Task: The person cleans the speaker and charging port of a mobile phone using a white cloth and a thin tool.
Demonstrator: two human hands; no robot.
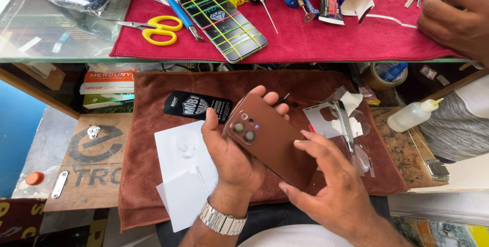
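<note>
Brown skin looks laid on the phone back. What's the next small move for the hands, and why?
Probably press and sweep the right hand fingertips along the brown phone toward its lower end. The left hand already cradles the camera end, and the right fingers lie flat mid-back, so smoothing onward looks natural.

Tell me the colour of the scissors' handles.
Yellow handles on the scissors, seen in the head view on the red cloth.

phones: 2 — brown one (pixel 270 137), banded one (pixel 223 23) | scissors (pixel 155 28): 1 | squeeze bottle (pixel 411 115): 1 | tape roll (pixel 382 76): 1 | brown cloth (pixel 153 175): 1 | red cloth (pixel 356 38): 1
</note>
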